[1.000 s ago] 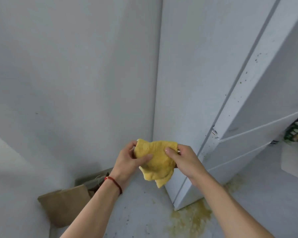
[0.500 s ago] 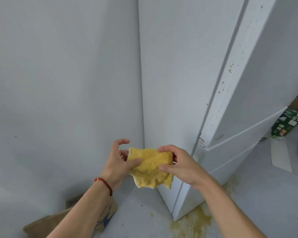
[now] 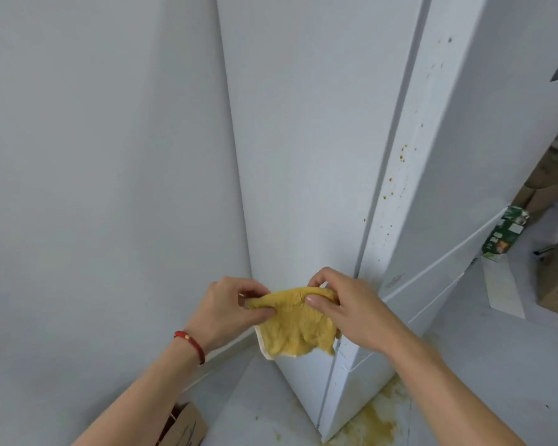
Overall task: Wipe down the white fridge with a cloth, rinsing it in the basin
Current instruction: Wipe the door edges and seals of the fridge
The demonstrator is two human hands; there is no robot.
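Both hands hold a yellow cloth (image 3: pixel 295 323) up in front of the white fridge (image 3: pixel 303 156), at its near vertical corner; the left hand (image 3: pixel 229 312) pinches the cloth's upper left edge between thumb and curled fingers, a red bracelet (image 3: pixel 192 344) on its wrist; the right hand (image 3: pixel 345 305) pinches the upper right edge, thumb on the near face; the cloth hangs slack below them, a white underside showing along its lower left edge. Small yellow-brown spatters (image 3: pixel 401 156) dot the fridge's door edge; a yellowish spill (image 3: pixel 371 423) spreads on the floor at the fridge's base; a cardboard box (image 3: pixel 182 426) sits by the left wall; a green carton (image 3: pixel 504 235) lies beyond the fridge at right.
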